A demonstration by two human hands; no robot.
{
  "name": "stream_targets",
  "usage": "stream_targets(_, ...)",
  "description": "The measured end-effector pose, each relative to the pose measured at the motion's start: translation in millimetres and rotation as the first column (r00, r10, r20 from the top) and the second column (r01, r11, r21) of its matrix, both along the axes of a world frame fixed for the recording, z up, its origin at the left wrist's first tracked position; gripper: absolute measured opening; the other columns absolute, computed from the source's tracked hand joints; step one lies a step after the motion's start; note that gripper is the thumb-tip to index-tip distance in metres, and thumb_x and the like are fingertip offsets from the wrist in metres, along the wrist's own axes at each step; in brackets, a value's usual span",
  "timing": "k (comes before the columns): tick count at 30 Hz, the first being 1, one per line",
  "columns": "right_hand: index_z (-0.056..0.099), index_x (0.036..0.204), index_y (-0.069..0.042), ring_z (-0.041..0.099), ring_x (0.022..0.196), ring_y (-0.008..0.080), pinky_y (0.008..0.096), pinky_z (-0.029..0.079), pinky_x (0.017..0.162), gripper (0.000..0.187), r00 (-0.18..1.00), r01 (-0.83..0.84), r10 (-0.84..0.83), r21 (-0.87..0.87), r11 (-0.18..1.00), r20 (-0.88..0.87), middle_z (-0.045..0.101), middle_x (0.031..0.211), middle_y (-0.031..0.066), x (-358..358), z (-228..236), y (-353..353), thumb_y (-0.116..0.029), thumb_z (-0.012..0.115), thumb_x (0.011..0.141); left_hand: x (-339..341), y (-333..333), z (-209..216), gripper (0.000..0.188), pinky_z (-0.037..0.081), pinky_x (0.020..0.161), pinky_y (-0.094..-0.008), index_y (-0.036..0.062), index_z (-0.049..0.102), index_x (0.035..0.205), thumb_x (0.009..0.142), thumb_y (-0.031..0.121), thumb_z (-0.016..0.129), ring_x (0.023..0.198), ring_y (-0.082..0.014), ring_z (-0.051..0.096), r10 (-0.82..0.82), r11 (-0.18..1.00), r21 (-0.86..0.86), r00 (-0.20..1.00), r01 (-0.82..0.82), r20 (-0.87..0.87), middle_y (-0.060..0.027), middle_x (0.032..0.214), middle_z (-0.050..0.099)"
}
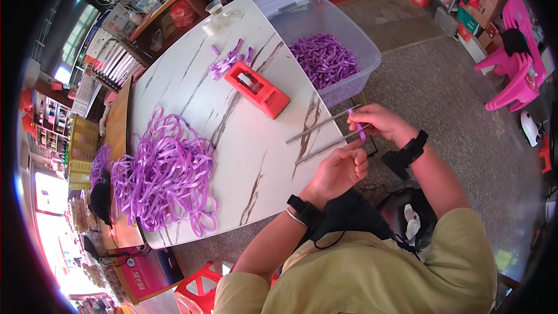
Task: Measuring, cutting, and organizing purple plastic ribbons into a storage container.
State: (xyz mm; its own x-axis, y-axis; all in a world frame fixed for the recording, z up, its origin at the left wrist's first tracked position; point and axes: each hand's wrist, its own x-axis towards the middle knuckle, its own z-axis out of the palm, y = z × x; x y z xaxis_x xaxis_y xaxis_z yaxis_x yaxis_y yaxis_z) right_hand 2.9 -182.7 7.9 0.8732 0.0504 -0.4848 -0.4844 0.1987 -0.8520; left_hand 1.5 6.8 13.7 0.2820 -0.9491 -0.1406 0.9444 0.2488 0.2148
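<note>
Two thin metal rods [317, 131] jut over the table's right edge, side by side. A short purple ribbon [361, 132] is looped around their near ends. My right hand [381, 122] pinches the ribbon between thumb and fingers at the far rod. Just below, my left hand [342, 171] has its index finger stretched toward the ribbon by the near rod, its other fingers loosely curled. Nothing shows in the left palm. On the table's left lies a large tangled heap of purple ribbon [165, 171]. A red tape dispenser [257, 89] stands beyond the rods.
Several short purple ribbon pieces [231, 63] lie behind the dispenser on the marble-patterned table [256, 157]. A clear plastic bin [363, 72] with many purple ribbon pieces stands beside the table's right edge. Clear cups [215, 9] sit at the far end; a pink chair [517, 61] stands far right.
</note>
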Motion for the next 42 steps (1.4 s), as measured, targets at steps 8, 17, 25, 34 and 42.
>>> stream_targets(8, 0.063, 0.087, -0.010, 0.054, 0.067, 0.0035, 0.0168, 0.037, 0.058, 0.020, 0.997, -0.049, 0.049, -0.011, 0.999, -0.060, 0.062, 0.079, -0.0032, 5, 6, -1, -0.029, 0.061, 0.080, 1, 4, -6, 0.038, 0.037, 0.067, -0.0262, 0.0074, 0.030, 0.121, 0.084, 0.014, 0.038, 0.072, -0.0138, 0.044, -0.022, 0.996, -0.091, 1.000, 0.024, 0.019, -0.0025, 0.075, 0.044)
stream_targets(17, 0.059, 0.096, -0.006, 0.056, 0.070, 0.0074, 0.0203, 0.044, 0.060, 0.019, 0.872, 0.482, -0.457, -0.145, 0.864, 0.173, 0.060, 0.081, -0.0011, -69, 55, -112, -0.021, 0.057, 0.084, -5, -2, -7, 0.047, 0.036, 0.068, -0.0268, 0.0065, 0.032, 0.127, 0.081, 0.012, 0.041, 0.069, -0.0144, 0.040, -0.027, 0.998, -0.059, 0.999, 0.026, -0.019, -0.0024, 0.074, 0.042)
stream_targets(25, 0.059, 0.104, -0.005, 0.046, 0.065, 0.0028, 0.0182, 0.041, 0.058, 0.024, 0.910, 0.374, -0.351, -0.070, 0.925, 0.219, 0.056, 0.084, -0.0030, -89, 89, -93, -0.019, 0.056, 0.085, -3, 2, 0, 0.054, 0.034, 0.066, -0.0251, 0.0039, 0.029, 0.132, 0.080, 0.013, 0.043, 0.067, -0.0126, 0.038, 0.033, 0.997, -0.067, 0.996, -0.028, 0.082, -0.0011, 0.073, 0.039)
stream_targets(34, 0.059, 0.085, -0.005, 0.046, 0.058, 0.0026, 0.0160, 0.034, 0.049, 0.010, 0.993, -0.022, 0.051, -0.257, 0.966, 0.107, 0.055, 0.071, -0.0024, -56, 101, -32, -0.013, 0.059, 0.081, -14, 88, 91, 0.042, 0.034, 0.064, -0.0263, -0.0037, 0.046, 0.116, 0.082, 0.021, 0.045, 0.063, -0.0130, 0.040, 0.124, 0.990, -0.036, 0.710, -0.138, 0.693, -0.0013, 0.067, 0.043)
stream_targets(42, 0.058, 0.080, -0.004, 0.045, 0.054, 0.0021, 0.0155, 0.031, 0.045, 0.009, 0.980, -0.104, 0.135, -0.207, 0.973, 0.143, 0.055, 0.069, -0.0016, -24, 117, -3, -0.013, 0.060, 0.080, -16, 129, 225, 0.017, 0.041, 0.046, -0.0285, -0.0025, 0.061, 0.086, 0.080, 0.003, 0.046, 0.054, -0.0221, 0.052, 0.551, 0.806, -0.546, 0.047, 0.226, 0.833, -0.0127, 0.073, 0.056)
